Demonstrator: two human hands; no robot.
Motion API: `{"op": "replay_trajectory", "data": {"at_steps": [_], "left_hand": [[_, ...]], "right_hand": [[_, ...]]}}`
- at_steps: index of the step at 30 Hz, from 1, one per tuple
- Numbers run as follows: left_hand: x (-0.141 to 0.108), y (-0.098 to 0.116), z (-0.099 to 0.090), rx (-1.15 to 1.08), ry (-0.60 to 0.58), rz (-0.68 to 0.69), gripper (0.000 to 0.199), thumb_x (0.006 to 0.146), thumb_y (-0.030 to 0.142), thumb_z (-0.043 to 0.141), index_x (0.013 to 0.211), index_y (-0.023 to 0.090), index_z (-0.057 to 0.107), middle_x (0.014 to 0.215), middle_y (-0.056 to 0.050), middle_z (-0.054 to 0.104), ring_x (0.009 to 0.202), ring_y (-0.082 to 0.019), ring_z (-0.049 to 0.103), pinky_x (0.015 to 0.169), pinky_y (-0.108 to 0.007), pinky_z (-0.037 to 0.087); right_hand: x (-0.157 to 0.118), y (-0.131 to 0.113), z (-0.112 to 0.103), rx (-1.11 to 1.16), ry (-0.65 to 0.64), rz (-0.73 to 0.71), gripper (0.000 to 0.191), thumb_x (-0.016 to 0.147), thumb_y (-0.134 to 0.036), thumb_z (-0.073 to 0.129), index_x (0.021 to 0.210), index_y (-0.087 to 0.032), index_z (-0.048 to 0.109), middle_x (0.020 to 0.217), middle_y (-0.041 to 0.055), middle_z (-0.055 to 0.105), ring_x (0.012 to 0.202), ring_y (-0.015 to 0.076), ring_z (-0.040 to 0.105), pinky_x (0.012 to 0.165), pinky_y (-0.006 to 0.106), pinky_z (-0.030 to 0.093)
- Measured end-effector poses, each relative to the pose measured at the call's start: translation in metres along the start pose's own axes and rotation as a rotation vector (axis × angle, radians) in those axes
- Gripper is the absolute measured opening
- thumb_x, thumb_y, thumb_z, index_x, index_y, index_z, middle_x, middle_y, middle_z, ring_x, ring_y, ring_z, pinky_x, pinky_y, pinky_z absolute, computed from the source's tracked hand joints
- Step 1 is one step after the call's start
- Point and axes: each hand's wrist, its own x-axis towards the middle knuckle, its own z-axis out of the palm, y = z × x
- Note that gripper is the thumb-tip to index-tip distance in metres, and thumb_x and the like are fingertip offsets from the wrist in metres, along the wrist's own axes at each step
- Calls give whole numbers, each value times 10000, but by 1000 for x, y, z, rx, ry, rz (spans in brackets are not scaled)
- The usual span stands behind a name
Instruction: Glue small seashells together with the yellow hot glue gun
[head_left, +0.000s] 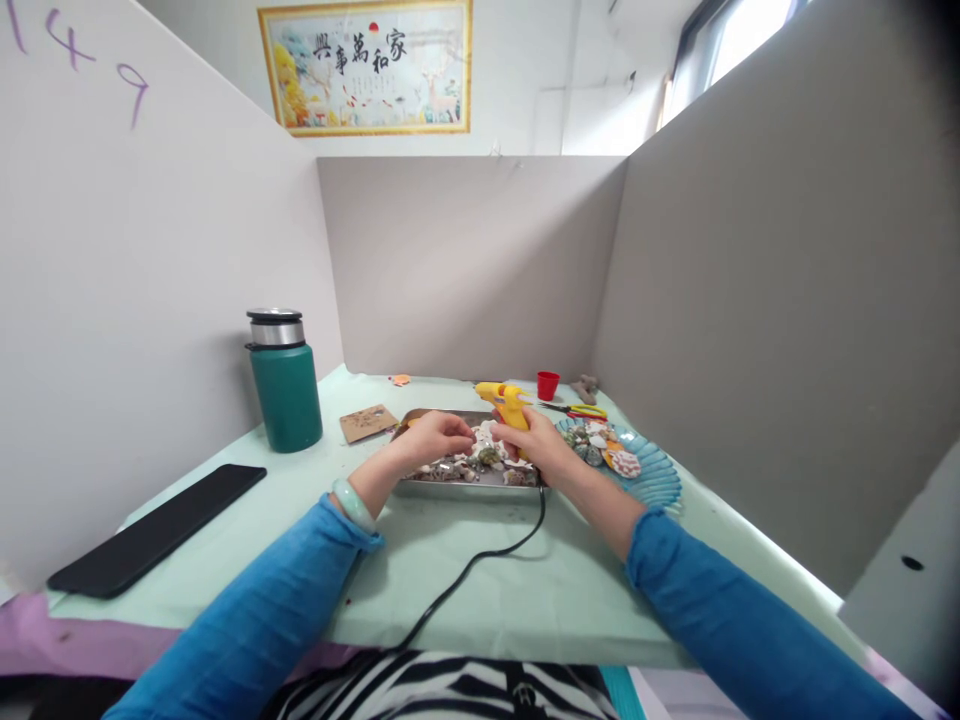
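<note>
My right hand (541, 446) is wrapped round the handle of a yellow hot glue gun (510, 402), its nozzle pointing left. A black cord (480, 556) runs from the handle down to the table's front edge. Over the left part of a metal tray (465, 489) is my left hand (437, 436), fingers curled and pinched together; anything between the fingertips is too small to make out. White and brown shells and pebbles (487, 456) lie in the tray under both hands, partly hidden by them.
At right, a blue scalloped plate (660, 478) bears several shells (624, 462). Behind it are yellow-handled scissors (589, 411) and a red cup (548, 385). A brown card (367, 423), a green flask (286, 390) and a black flat case (161, 530) are at left. Grey partitions (472, 260) enclose the table.
</note>
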Motion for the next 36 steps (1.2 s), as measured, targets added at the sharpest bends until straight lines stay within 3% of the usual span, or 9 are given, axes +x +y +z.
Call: {"op": "replay_trajectory", "data": {"at_steps": [4,13,21,26,32,36], "left_hand": [[-1,2,7,-7,57,21,231,657,325,668,765,121,658,682,-28,647,605,-118,542,567,-220,392],[2,-9,13,-80,59,80,273,659,346,706,829,134,689,737,-39,668,622,-119,561,590,-227,425],[-3,1,18,-368,102,8,298,666,361,729,833,119,684,759,-57,668,624,-111,584,647,-252,472],[-6,4,19,-590,5,-17,353,622,332,773,887,118,683,798,-61,682,646,-107,596,722,-277,491],[-7,7,19,-414,103,13,309,645,321,747,868,111,698,769,-60,683,604,-104,587,620,-242,467],[-5,2,20,-527,112,-17,298,616,294,771,836,113,682,727,-39,660,602,-102,583,646,-256,480]], "right_hand": [[-3,-1,7,-13,6,15,366,642,-338,716,923,-193,531,566,-61,498,432,83,411,403,226,308],[-7,-4,8,56,44,80,311,628,-283,697,859,-197,506,554,-69,463,439,86,429,402,228,338],[-6,-1,7,86,5,88,350,626,-316,711,890,-187,521,519,-72,485,433,87,435,418,231,358],[-4,3,5,133,-4,72,356,627,-327,709,897,-183,526,544,-65,515,448,85,443,420,228,371],[-5,3,5,138,-11,75,369,619,-331,718,898,-182,528,540,-73,507,445,79,440,418,219,363],[-7,-1,6,112,-19,73,358,627,-325,714,903,-185,535,542,-71,502,451,83,447,436,230,383]]}}
